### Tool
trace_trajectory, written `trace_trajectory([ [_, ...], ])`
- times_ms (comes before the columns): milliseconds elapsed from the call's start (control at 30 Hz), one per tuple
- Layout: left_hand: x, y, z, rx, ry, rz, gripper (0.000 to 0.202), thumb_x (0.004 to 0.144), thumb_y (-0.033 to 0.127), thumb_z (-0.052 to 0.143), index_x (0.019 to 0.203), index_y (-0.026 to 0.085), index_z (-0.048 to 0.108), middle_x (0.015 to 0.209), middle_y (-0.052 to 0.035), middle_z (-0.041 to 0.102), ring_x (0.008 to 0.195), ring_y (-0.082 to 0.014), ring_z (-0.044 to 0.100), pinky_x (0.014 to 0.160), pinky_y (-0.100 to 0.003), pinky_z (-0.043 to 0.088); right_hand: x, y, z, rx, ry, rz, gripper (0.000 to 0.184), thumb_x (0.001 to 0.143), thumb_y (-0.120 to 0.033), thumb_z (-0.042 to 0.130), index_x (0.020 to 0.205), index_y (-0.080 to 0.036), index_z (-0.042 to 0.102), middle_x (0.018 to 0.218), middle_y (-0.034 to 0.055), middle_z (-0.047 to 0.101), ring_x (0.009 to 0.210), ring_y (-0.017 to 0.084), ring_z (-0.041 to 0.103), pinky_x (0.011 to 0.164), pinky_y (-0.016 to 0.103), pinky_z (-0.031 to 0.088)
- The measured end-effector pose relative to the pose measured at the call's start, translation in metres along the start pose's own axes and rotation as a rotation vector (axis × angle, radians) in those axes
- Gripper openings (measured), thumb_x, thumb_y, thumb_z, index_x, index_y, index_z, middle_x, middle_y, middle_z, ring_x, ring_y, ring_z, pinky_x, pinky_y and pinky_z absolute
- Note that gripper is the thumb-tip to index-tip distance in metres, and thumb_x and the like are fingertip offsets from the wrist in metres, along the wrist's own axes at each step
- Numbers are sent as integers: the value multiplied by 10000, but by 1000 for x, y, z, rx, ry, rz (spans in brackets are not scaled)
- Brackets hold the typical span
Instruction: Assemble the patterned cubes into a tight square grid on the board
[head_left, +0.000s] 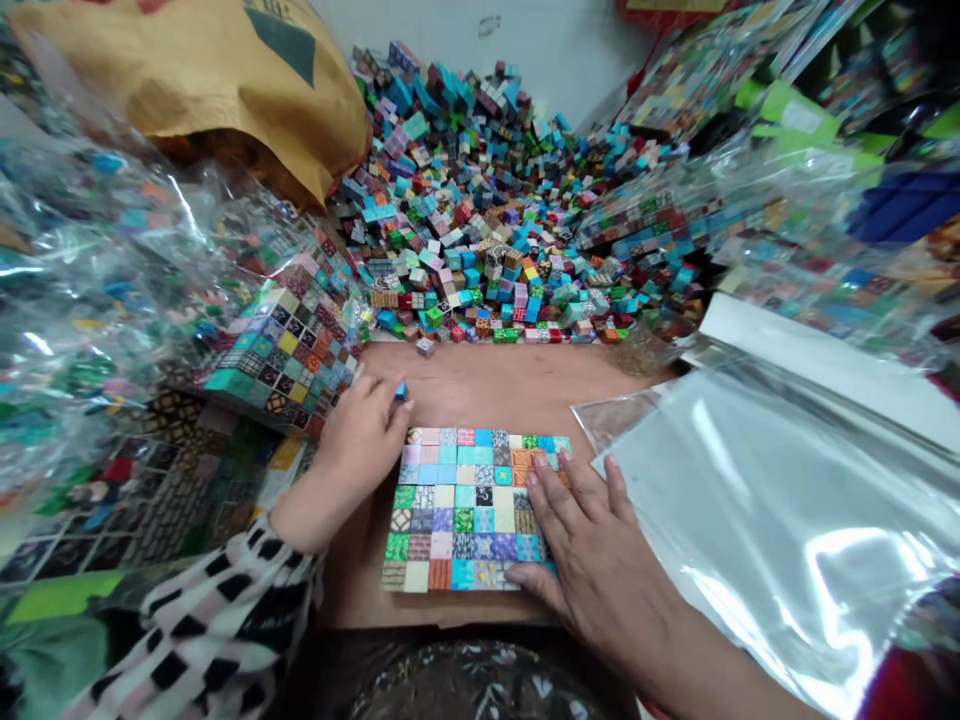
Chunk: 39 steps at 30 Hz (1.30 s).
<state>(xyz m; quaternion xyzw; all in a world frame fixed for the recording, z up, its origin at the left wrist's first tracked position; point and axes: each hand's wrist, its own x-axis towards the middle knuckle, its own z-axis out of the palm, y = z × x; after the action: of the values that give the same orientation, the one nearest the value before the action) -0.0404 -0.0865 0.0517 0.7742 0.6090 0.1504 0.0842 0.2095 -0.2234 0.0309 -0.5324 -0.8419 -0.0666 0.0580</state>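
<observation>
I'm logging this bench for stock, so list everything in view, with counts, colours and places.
printed cubes: hundreds, multicoloured, heaped beyond the board
cube grid: one, multicoloured, on the board
small cube: one, blue, at the left hand's fingertips
wooden board: one, light brown, centre
clear plastic bags: several, holding cubes, left and upper right
silver bag: one, silver, right
paper bag: one, tan, top left
left hand: one, beside the grid
right hand: one, spread on the grid
sleeve: one, black and white, left forearm

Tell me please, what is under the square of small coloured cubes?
The square of small patterned cubes lies on a brown board, which shows around it. The board surface directly beneath the cubes is covered, so it cannot be seen. The right hand rests on the square's near right part.
</observation>
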Motion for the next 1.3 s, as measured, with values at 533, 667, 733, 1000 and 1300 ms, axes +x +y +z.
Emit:
trace_trajectory([
  [533,86,-18,41,-226,74,-141,410,764,176,629,1167,155,702,1099,-115,747,953,-293,685,886,-410,511,5,2,-6,21,-51,-14,784,935,-677,423,1359,-40,600,1420,233,547,1349,480,457,1109,709,294],
  [667,96,-21,50,-275,132,-117,390,730,229,700,1113,163,727,1074,-127,748,958,-326,676,890,-440,499,5,1,-9,34,-46,-2,790,949,-692,360,1351,-60,613,1405,220,567,1348,465,467,1112,699,298],
  [733,100,-23,54,-262,173,-109,328,729,275,720,1038,169,747,1016,-121,752,954,-328,670,883,-432,497,5,2,-10,41,-36,4,806,955,-702,317,1347,-66,618,1399,215,575,1345,458,474,1118,693,291],
  [1000,97,-13,54,-258,94,36,213,820,346,659,914,187,766,926,-84,741,909,-271,653,869,-380,487,6,1,-11,46,-25,1,829,976,-683,252,1347,-32,607,1419,228,549,1343,464,472,1121,699,265],
  [1300,84,-16,63,-645,-98,125,396,767,369,721,1112,174,710,1122,-122,713,985,-246,647,935,-427,492,6,15,-19,156,-8,9,640,1003,-585,358,1373,-125,605,1394,174,602,1338,398,502,1136,668,293],
])
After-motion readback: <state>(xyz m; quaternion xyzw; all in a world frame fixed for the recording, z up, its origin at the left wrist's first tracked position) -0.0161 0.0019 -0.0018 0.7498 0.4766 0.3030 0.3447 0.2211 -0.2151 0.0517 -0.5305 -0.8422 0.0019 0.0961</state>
